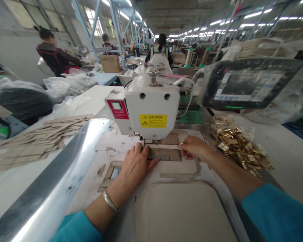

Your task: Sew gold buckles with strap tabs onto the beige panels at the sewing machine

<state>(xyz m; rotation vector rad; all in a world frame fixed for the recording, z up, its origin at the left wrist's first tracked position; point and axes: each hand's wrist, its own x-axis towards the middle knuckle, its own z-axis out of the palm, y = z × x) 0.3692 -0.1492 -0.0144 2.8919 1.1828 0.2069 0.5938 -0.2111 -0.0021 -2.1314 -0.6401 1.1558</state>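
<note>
A white sewing machine head (153, 104) with a yellow caution label stands above the work. Below it lies a light beige panel (176, 168) with a brown clamp plate (175, 154) on top. A narrow pale strip (164, 146) runs across the plate under the needle area. My left hand (133, 163) rests at the plate's left end, thumb apart from the fingers; its fingertips touch the strip's end. At the right end, my right hand (194, 148) pinches something small, thin and shiny, mostly hidden by the fingers.
Nearest me lies a stack of beige panels (181, 211). Flat beige strips (47, 137) spread on the left table. A plastic bag of gold metal fittings (238, 144) is at right, below a touchscreen (249, 84). Thread cones (189, 57) stand behind; other people sit farther back.
</note>
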